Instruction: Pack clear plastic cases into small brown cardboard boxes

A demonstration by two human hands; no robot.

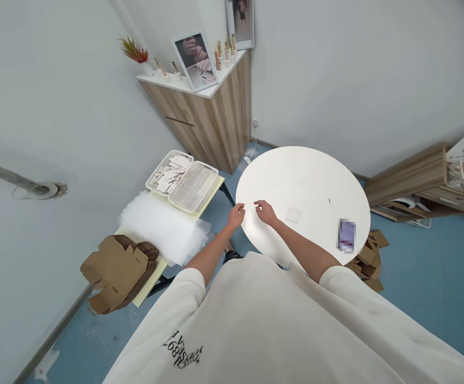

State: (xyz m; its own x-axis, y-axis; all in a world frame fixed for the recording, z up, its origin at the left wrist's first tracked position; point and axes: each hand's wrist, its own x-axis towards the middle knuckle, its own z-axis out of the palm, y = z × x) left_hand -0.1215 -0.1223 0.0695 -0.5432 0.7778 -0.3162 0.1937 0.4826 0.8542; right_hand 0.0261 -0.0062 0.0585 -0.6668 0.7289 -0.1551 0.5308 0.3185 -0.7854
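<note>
My left hand [237, 214] is at the left rim of the round white table [308, 181], its fingers curled and closed. A short gap to the right of it, my right hand [264, 212] hovers over the tabletop with its fingers bent together in a pinch. Whatever lies between the fingertips, perhaps something clear or white, is too faint against the table to make out. A small clear plastic case [293, 215] lies on the table just right of my right hand.
A pixelated purple packet [346, 235] is at the table's right. On the side table at left are a basket of white pieces [170, 173], a basket of clear pieces [194, 186], white plastic sheets [162, 226] and flat cardboard boxes [116, 272]. A wooden cabinet [228, 112] stands behind.
</note>
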